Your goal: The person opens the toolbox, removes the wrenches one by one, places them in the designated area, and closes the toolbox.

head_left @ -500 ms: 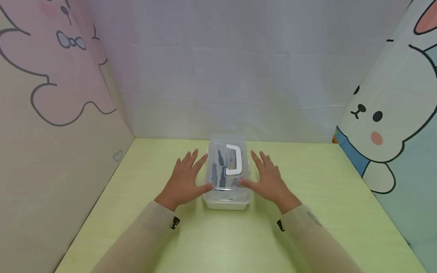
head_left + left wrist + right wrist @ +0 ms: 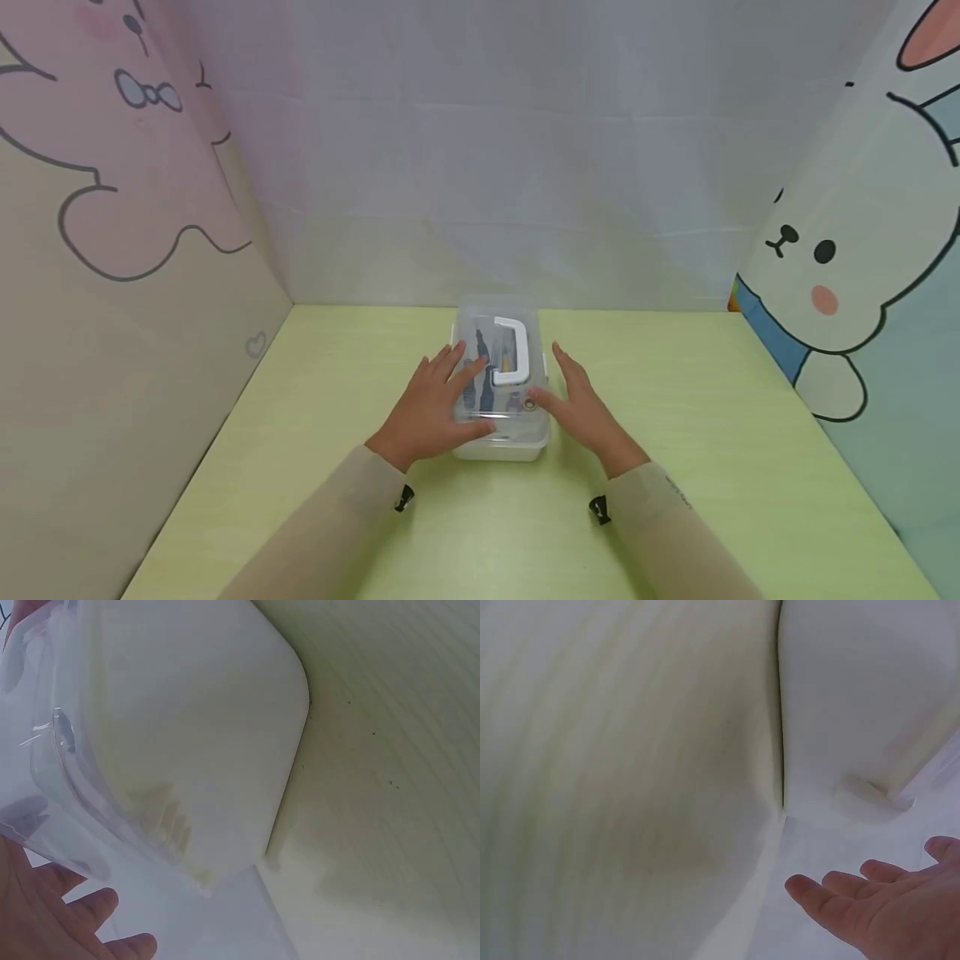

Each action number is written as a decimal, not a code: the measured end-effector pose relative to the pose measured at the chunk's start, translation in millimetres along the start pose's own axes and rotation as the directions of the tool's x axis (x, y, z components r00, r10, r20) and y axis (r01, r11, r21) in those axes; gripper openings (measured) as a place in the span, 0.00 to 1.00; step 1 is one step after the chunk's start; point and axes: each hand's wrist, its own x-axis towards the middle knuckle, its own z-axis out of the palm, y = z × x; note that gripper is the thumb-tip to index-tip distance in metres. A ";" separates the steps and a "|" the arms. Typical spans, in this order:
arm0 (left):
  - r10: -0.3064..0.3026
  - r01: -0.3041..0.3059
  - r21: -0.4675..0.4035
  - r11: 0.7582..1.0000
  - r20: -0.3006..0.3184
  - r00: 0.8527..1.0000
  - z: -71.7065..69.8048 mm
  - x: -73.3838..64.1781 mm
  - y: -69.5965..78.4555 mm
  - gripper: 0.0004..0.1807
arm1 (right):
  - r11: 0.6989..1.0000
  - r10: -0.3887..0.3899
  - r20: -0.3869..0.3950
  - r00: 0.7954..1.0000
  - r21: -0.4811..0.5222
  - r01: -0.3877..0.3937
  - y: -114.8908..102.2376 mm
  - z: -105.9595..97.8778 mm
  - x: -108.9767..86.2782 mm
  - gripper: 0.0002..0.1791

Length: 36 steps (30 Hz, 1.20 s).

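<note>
A plastic storage box with a white base (image 2: 497, 452) and a clear lid (image 2: 513, 429) stands between both hands. A white carry handle (image 2: 522, 350) lies on the lid. Dark, long items (image 2: 487, 387) show through it, too blurred to name. My left hand (image 2: 427, 417) reaches over the box's left side, fingers spread and fairly straight. In the left wrist view its fingers (image 2: 94, 907) are beside the lid's edge; contact is unclear. My right hand (image 2: 592, 417) is at the right side, thumb over the lid near a small round piece (image 2: 529, 405). In the right wrist view its fingers extend below a side latch (image 2: 866, 799).
The box stands on a pale yellow-green table (image 2: 360, 533), towards its back edge. A whitish curtain (image 2: 480, 167) hangs behind. Side panels carry a pink cartoon animal (image 2: 150, 183) at left and a white one (image 2: 847, 217) at right.
My left hand has moved right, over the box's left edge and lid. The right hand has shifted slightly left and its fingers are closer together. The box stays in place.
</note>
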 end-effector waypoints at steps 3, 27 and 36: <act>-0.012 0.012 -0.009 1.000 0.007 1.000 2.8 -0.4 0.1 0.50 | 0.994 0.027 0.015 1.000 0.107 -0.028 3.0 4.9 -0.4 0.50; 0.089 -0.089 0.094 0.992 0.002 0.996 8.9 7.4 19.4 0.47 | 0.825 0.148 0.079 0.986 0.540 -0.167 15.3 14.7 3.6 0.36; 0.118 -0.113 0.110 0.987 -0.037 0.992 16.3 7.4 18.1 0.43 | 0.762 0.258 0.067 0.964 0.600 -0.245 8.2 12.1 16.0 0.33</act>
